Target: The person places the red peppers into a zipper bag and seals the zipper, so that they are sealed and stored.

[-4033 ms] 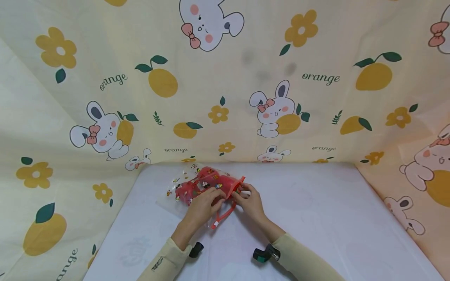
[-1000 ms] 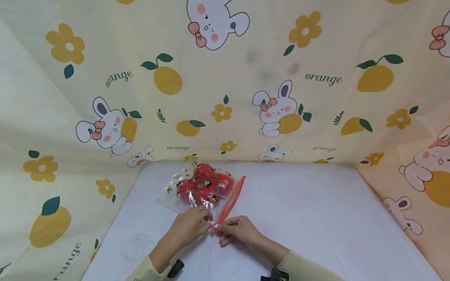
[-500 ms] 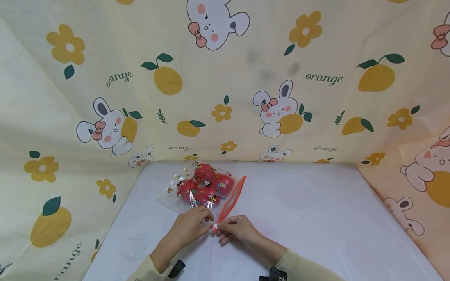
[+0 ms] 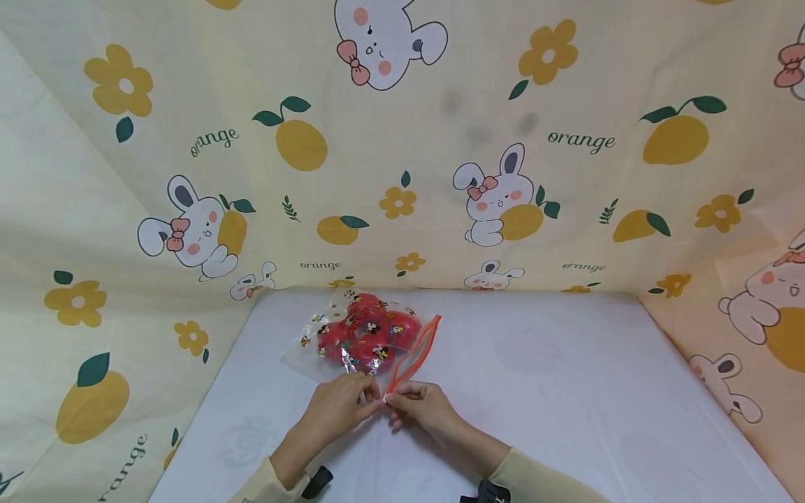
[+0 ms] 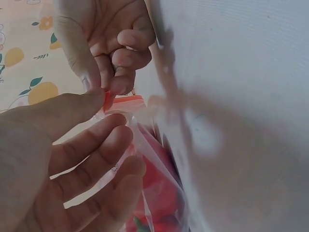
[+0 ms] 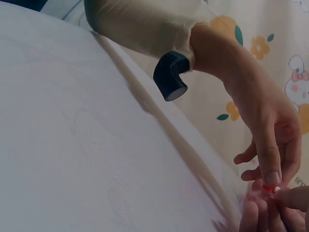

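A clear zip bag (image 4: 371,328) with small cartoon prints lies on the white table, full of red rounded things; a bit of green shows among them in the left wrist view. Its orange zip strip (image 4: 393,379) gapes in the middle, and its two edges meet at the near corner. With thumb and forefinger, my right hand (image 4: 430,411) pinches that corner at the small white slider. My left hand (image 4: 336,406) pinches the same corner from the left, thumb against it, other fingers loosely bent beside the bag (image 5: 157,179). The fingertips of both hands nearly meet there.
The white table (image 4: 566,391) runs back to a patterned cloth (image 4: 428,140) with rabbits and oranges, which also hangs at both sides. Black wrist mounts sit at the left cuff (image 4: 277,475) and the right cuff (image 4: 534,475).
Both hands have come from the bag's mouth, where they were working earlier, to the near corner of the zip. In the last half second that corner has shifted slightly away from me.
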{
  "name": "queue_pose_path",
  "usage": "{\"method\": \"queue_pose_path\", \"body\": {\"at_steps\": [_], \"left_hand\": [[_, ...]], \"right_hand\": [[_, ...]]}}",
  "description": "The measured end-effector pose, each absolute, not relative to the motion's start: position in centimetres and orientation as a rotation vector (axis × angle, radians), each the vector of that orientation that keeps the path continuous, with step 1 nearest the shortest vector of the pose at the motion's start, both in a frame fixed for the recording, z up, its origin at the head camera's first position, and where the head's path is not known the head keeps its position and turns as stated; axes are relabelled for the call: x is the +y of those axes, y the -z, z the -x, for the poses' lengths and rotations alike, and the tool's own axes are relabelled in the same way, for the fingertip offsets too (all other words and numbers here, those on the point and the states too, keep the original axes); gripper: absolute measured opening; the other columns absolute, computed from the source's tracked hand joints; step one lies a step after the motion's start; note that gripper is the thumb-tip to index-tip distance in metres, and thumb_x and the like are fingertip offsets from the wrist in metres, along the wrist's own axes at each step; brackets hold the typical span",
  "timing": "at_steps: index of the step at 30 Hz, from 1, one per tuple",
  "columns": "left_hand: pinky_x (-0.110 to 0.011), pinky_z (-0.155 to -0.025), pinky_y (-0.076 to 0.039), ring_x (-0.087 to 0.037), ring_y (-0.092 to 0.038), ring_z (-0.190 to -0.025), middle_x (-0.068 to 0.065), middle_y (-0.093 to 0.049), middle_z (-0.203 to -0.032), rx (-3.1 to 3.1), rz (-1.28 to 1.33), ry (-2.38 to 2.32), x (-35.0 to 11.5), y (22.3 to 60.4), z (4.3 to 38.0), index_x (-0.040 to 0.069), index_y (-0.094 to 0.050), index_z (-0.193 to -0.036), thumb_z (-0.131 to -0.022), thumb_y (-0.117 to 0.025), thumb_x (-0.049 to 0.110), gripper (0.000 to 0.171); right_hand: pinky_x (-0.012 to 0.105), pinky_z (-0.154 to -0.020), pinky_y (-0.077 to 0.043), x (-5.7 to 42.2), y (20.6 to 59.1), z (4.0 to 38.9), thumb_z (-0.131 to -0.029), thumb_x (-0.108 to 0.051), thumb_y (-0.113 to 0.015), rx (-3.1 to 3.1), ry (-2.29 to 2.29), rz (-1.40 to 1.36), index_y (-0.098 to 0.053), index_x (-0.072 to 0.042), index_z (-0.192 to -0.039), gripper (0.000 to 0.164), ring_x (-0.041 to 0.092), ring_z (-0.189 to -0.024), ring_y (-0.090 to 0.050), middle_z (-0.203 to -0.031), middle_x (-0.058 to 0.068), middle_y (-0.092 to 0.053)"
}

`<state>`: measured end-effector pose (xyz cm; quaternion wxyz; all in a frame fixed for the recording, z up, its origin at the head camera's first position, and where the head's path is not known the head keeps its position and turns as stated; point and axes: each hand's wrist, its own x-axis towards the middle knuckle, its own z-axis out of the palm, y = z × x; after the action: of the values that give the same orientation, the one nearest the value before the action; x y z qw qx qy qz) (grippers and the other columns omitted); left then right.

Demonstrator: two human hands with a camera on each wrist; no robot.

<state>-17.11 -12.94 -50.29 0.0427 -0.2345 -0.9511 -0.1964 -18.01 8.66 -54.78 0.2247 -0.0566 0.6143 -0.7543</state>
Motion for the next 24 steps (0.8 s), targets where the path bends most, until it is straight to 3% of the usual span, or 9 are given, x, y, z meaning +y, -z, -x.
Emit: {"method": "queue_pose_path", "body": {"at_steps": [8,24], "left_hand": [[-0.027,-0.058,-0.045,-0.001,-0.055,-0.074,0.012,-0.065,-0.085,-2.909,0.703,0.602,-12.90,50.54,17.32,0.025,-0.074,-0.092,-0.091,-0.086,0.030,0.014],[-0.024,-0.060,-0.043,-0.001,-0.049,-0.073,0.012,-0.059,-0.083,-2.926,0.772,0.682,-13.05,50.72,17.75,0.022,-0.071,-0.095,-0.094,-0.082,0.024,0.011]], "right_hand": [[0.029,-0.068,-0.061,8.08,54.92,17.80,-0.101,-0.010,-0.075,1.692,2.139,0.165,-0.071,0.011,-0.109,0.022,0.013,-0.073,-0.072,-0.090,0.010,-0.077],[0.027,-0.067,-0.061,7.87,54.88,17.97,-0.102,-0.009,-0.073,1.745,2.085,0.206,-0.069,0.011,-0.102,0.020,0.013,-0.067,-0.072,-0.086,0.018,-0.077]]}}
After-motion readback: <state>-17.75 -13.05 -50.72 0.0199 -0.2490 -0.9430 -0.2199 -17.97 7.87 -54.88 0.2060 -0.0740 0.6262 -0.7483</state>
